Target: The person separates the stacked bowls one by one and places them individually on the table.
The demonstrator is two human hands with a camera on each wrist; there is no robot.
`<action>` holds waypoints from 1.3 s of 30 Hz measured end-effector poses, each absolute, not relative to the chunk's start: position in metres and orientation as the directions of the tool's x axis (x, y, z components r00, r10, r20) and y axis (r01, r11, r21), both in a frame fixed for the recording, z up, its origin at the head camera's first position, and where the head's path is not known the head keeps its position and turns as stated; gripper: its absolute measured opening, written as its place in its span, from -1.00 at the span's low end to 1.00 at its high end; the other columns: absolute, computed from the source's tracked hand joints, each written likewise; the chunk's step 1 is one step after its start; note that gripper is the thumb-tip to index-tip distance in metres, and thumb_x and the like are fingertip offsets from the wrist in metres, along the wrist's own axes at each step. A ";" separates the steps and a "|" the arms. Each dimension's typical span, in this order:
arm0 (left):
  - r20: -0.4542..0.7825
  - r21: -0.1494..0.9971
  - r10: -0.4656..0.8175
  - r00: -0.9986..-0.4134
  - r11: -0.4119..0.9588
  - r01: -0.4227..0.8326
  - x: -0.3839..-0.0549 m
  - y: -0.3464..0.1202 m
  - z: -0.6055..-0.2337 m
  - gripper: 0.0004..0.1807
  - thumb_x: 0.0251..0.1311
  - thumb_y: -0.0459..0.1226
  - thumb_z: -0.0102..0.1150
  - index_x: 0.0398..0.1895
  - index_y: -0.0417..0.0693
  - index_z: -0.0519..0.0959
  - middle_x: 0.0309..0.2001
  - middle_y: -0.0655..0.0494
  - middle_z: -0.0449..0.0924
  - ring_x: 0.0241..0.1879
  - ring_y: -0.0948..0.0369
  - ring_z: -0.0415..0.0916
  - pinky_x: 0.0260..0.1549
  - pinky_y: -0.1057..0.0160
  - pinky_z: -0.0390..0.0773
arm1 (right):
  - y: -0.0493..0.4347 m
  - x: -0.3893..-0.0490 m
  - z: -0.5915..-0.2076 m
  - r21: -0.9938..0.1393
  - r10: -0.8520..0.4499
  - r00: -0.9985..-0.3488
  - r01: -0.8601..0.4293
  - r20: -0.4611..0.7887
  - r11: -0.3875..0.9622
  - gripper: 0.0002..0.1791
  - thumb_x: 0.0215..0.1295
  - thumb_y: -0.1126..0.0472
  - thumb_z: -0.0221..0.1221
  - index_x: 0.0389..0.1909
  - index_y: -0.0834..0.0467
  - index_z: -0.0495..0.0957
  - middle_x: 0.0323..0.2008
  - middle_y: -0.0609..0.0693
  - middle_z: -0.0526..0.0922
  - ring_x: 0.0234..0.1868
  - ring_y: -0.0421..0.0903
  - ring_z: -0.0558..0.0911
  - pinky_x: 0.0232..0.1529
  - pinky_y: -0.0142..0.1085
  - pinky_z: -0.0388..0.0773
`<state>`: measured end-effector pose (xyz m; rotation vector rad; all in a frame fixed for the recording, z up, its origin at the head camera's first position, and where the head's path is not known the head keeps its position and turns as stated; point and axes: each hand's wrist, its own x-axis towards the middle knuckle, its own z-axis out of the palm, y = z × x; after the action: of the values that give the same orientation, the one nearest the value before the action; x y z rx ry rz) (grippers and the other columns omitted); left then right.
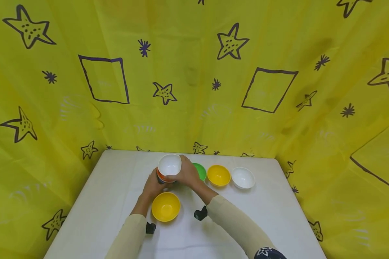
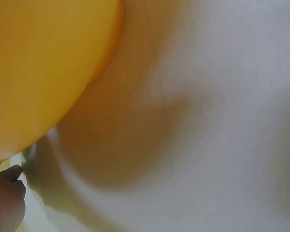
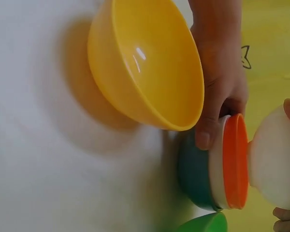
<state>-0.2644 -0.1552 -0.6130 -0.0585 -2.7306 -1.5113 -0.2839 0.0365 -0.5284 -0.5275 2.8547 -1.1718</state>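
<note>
In the head view my right hand (image 1: 188, 173) holds a white bowl (image 1: 169, 164) by its sides, open side up, over a stack. The right wrist view shows that stack from the side: a dark teal bowl (image 3: 194, 169) outermost, a white bowl (image 3: 216, 170) within it, and an orange bowl (image 3: 236, 162) innermost. My left hand (image 3: 222, 77) grips the stack, thumb on its side. The held white bowl's base is right at the orange rim. A yellow bowl (image 1: 166, 207) sits on the table just in front of the left hand.
Right of the stack stand a green bowl (image 1: 199, 171), partly hidden by the right hand, then another yellow bowl (image 1: 218, 175) and another white bowl (image 1: 243, 178). A white cloth covers the table (image 1: 272, 223). Yellow patterned curtains (image 1: 188, 118) surround it.
</note>
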 end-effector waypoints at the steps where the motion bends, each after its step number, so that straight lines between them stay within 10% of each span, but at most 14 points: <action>1: 0.037 0.845 0.027 -0.999 0.533 0.045 -0.265 -0.155 -0.613 0.09 0.10 -0.15 0.64 0.57 -0.30 0.15 0.48 -0.32 0.33 0.45 -0.23 0.31 0.51 -0.28 0.12 | 0.040 -0.282 -0.528 -0.686 -0.316 -0.941 -0.311 0.125 0.657 0.07 -0.03 -0.29 0.58 0.41 0.14 0.35 0.18 0.04 0.55 0.10 0.00 0.59 0.09 -0.10 0.66; 39: -0.066 0.828 -0.005 -0.998 0.557 -0.058 -0.264 -0.148 -0.612 0.16 0.10 -0.15 0.63 0.64 -0.22 0.07 0.59 -0.24 0.17 0.57 -0.17 0.10 0.57 -0.24 -0.19 | 0.144 -0.166 -0.585 -0.736 -0.185 -0.970 -0.241 0.158 0.633 0.07 -0.27 -0.24 0.69 0.28 0.09 0.45 0.12 0.00 0.66 0.07 0.04 0.66 0.08 0.05 0.64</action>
<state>-0.2638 -0.1482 -0.6116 0.0566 -2.8215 -1.5043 -0.1660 0.1441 -0.5845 -0.3787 2.8991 -1.3216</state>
